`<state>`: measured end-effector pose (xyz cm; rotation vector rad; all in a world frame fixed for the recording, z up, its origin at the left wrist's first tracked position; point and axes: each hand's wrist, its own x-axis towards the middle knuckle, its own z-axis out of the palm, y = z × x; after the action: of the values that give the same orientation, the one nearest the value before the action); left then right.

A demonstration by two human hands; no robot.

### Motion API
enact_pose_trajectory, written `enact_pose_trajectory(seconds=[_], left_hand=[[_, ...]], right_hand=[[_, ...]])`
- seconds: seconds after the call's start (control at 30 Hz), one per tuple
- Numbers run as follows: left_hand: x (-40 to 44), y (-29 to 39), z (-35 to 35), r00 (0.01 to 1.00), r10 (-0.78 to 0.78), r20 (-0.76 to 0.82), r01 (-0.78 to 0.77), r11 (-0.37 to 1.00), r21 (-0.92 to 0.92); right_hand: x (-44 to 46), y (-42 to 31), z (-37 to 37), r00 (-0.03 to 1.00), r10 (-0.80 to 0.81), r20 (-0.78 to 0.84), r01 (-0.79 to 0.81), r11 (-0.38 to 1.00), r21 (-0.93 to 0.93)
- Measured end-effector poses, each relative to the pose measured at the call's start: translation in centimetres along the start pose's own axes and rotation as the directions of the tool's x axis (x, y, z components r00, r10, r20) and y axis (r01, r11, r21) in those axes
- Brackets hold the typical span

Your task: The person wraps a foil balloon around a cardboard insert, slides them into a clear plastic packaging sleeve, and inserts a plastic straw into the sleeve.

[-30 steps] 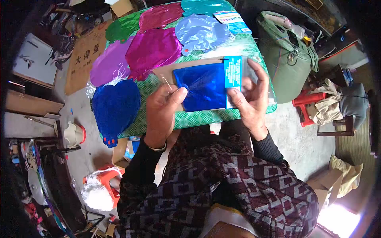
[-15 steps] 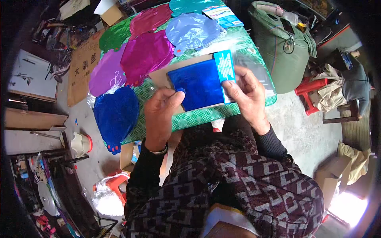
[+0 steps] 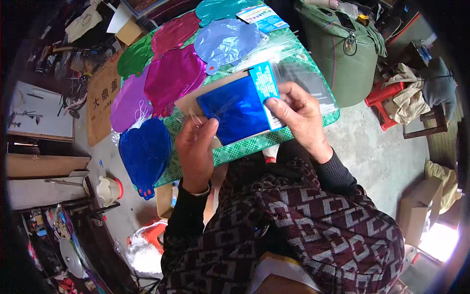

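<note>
Both hands hold a folded blue foil piece [image 3: 232,110] over the table. It lies against a tan backing card, with a light-blue printed card [image 3: 266,88] along its right side. My left hand [image 3: 197,152] pinches the lower left edge between thumb and fingers, where thin clear film seems to show. My right hand [image 3: 301,117] grips the printed card, thumb on top and fingers behind. Flat foil balloons lie beyond: a dark blue one [image 3: 145,154], a purple one [image 3: 129,100], a magenta one [image 3: 174,78] and a pale blue one [image 3: 227,43].
A green checked tablecloth [image 3: 235,152] covers the table. Clear plastic sleeves [image 3: 306,81] lie at its right, and a printed packet [image 3: 263,18] at the back. A green sack [image 3: 338,59] stands right of the table, with a red stool [image 3: 384,103] beyond. Cardboard [image 3: 103,98] leans at left.
My view has shifted slightly, so the table sits a little further left. Both hands keep hold of the folded foil and its card, which are tilted a little more.
</note>
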<state>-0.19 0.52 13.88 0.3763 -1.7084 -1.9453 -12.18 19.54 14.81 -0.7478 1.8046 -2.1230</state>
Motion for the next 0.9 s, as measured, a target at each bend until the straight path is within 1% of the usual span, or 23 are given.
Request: enact_pose_trajectory(seconds=[0.1,0.27,0.47,0.6,0.63,0.77,0.9], left_hand=[[0.0,0.0,0.1,1.0,-0.002,-0.019,0.003,0.999,0.048],[-0.3,0.0,0.2,1.0,-0.012,-0.017,0.014,0.996,0.092],[-0.1,-0.4,1.2,0.998,0.036,-0.053,-0.028,0.991,0.133],[0.1,-0.3,1.4,0.996,-0.022,-0.086,0.033,0.991,0.132],[0.1,-0.3,1.4,0.996,-0.023,-0.083,0.034,0.991,0.131],[0.0,-0.6,1.2,0.997,0.077,-0.029,-0.073,0.991,0.11],[0.0,-0.6,1.0,0.996,0.079,-0.03,-0.072,0.981,0.179]], right_hand=[[0.1,-0.3,-0.2,0.999,0.016,0.03,-0.016,1.0,-0.005],[-0.2,-0.5,-0.7,1.0,0.028,0.012,-0.027,0.998,-0.059],[-0.3,0.0,-1.2,1.0,-0.004,0.013,0.005,0.996,-0.086],[-0.4,-0.3,-1.5,0.997,0.072,0.025,-0.073,0.996,0.051],[-0.4,-0.2,-1.6,0.997,0.072,0.022,-0.073,0.996,0.051],[-0.4,0.5,-1.7,1.0,-0.022,-0.007,0.022,0.999,-0.036],[-0.7,0.4,-1.5,0.998,-0.045,-0.046,0.044,0.999,-0.02]])
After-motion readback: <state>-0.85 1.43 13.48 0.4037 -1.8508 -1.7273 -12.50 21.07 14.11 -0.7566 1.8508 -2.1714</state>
